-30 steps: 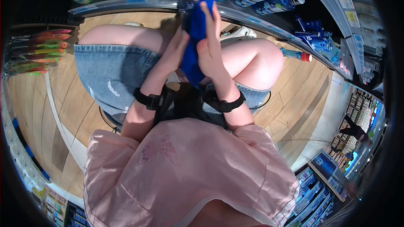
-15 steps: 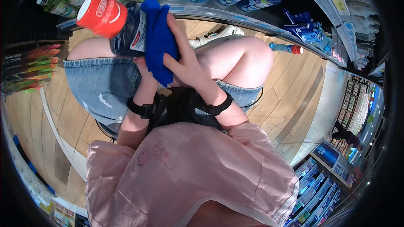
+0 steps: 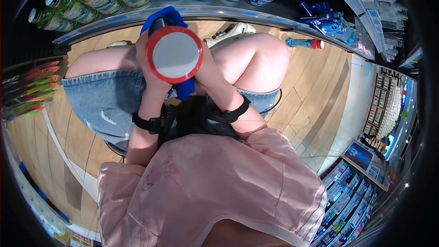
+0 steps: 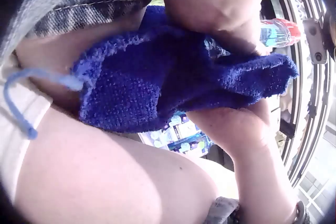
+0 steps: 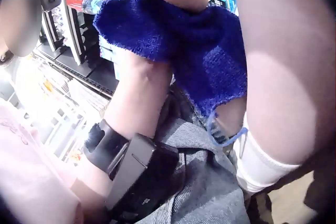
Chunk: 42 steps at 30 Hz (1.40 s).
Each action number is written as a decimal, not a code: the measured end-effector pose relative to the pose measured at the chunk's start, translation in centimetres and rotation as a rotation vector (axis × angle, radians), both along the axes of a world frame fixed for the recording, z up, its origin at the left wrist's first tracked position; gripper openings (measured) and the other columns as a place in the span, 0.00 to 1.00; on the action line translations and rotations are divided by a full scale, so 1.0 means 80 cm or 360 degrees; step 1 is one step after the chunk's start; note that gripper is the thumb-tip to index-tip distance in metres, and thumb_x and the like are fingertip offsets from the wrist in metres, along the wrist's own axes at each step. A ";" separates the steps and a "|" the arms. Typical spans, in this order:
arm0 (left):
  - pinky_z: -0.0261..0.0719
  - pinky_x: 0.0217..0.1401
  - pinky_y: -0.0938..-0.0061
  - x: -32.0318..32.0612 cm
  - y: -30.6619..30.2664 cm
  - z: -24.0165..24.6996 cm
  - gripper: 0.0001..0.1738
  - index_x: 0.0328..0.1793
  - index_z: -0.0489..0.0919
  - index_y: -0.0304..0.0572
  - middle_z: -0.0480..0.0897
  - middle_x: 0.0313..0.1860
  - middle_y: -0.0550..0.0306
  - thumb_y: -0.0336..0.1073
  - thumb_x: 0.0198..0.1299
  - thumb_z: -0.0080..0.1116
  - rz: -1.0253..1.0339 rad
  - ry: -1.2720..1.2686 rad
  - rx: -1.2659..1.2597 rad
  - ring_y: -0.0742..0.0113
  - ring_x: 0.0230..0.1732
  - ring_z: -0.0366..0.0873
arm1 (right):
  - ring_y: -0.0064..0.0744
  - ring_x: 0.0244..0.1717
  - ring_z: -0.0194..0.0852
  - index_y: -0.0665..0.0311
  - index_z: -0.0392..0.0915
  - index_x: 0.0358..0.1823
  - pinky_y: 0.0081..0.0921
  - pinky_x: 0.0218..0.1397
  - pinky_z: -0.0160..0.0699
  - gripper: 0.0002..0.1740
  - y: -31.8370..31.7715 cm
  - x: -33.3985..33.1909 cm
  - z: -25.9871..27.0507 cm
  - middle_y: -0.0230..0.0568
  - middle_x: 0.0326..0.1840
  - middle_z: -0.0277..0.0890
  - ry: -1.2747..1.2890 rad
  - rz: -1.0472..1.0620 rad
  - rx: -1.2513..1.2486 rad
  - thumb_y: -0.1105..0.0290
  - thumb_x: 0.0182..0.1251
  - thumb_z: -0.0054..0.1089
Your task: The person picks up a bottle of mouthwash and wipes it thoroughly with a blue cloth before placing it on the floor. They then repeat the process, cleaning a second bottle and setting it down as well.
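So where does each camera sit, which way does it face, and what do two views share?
Head: worn on the head, facing forward and down at a red-capped plastic bottle; pink fabric shirt, blue denim garment, left hand and right hand show.
Left wrist: on the left wrist, facing a crumpled blue fabric cloth; a bare leg and the right forearm show.
Right wrist: on the right wrist, facing that cloth from the opposite side; the left forearm, shirt and denim garment show.
Shared: both wrist views show the cloth and the bottle.
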<state>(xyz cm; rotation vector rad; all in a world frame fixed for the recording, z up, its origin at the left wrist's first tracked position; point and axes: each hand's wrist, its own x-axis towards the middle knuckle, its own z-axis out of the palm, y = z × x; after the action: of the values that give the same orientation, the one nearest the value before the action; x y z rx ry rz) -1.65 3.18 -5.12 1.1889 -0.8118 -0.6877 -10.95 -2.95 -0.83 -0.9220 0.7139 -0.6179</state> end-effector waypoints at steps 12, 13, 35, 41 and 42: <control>0.49 0.67 0.67 -0.008 -0.005 0.024 0.48 0.61 0.56 0.39 0.66 0.56 0.54 0.49 0.37 0.70 0.0104 0.0377 -0.0392 0.64 0.61 0.59 | 0.20 0.50 0.61 0.67 0.59 0.57 0.20 0.54 0.61 0.21 0.002 0.004 0.002 0.35 0.48 0.66 -0.0149 0.0135 -0.0272 0.70 0.63 0.48; 0.49 0.67 0.67 -0.012 -0.004 0.026 0.49 0.61 0.56 0.39 0.66 0.56 0.54 0.50 0.36 0.71 0.0068 0.0480 -0.0420 0.64 0.61 0.59 | 0.20 0.51 0.60 0.67 0.58 0.58 0.21 0.55 0.60 0.22 0.004 0.004 0.002 0.36 0.50 0.65 -0.0200 0.0128 -0.0245 0.69 0.63 0.47; 0.57 0.62 0.76 -0.002 0.005 0.033 0.55 0.60 0.55 0.38 0.63 0.57 0.51 0.38 0.24 0.78 0.0110 -0.0411 -0.0009 0.64 0.60 0.61 | 0.20 0.39 0.66 0.73 0.70 0.42 0.17 0.46 0.63 0.25 -0.004 0.001 -0.014 0.36 0.36 0.71 -0.0024 0.0212 0.0095 0.52 0.64 0.45; 0.62 0.60 0.71 -0.001 -0.014 0.012 0.44 0.57 0.64 0.37 0.70 0.52 0.53 0.34 0.28 0.74 0.0414 -0.0603 -0.0280 0.63 0.54 0.67 | 0.19 0.34 0.67 0.74 0.71 0.40 0.17 0.41 0.65 0.24 -0.003 0.004 -0.025 0.37 0.31 0.72 0.0170 0.0114 -0.0075 0.54 0.64 0.47; 0.60 0.61 0.71 0.000 -0.017 0.018 0.44 0.57 0.63 0.38 0.69 0.52 0.53 0.32 0.28 0.74 0.0414 -0.0661 -0.0214 0.63 0.55 0.66 | 0.18 0.33 0.66 0.74 0.71 0.40 0.16 0.39 0.66 0.22 -0.006 0.001 -0.022 0.36 0.31 0.73 0.0254 0.0135 -0.0094 0.56 0.63 0.48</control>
<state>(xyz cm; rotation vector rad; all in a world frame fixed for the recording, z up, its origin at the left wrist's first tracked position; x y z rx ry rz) -1.62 1.84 -3.66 1.3042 -1.0067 -0.1684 -10.87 -3.41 -2.60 -1.0594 0.7980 -0.4960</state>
